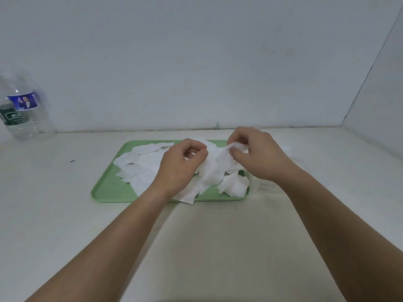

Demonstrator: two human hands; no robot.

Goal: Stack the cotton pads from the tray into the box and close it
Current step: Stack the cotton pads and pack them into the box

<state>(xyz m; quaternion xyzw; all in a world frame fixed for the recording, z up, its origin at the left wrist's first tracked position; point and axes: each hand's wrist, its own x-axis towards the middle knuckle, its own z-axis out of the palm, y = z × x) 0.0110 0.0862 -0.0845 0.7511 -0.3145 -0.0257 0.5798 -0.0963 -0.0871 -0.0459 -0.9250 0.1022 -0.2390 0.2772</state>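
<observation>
Together, left hand (178,166) and right hand (257,155) pinch cotton pads (213,168) bunched between both grips.

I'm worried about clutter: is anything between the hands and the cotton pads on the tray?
Nothing visible does. The right hand pinches cotton pads on the green tray, and the left hand is at the same pile. The water bottles stand far off to the left.

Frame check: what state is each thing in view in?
cotton pads: loose jumbled heap on the tray, unstacked.
tray: flat on the table, holding the pads.
right hand: pinches one pad, raised above the heap.
left hand: fingers curled over the heap; grip unclear.
water bottles: upright, far left on the table.
</observation>
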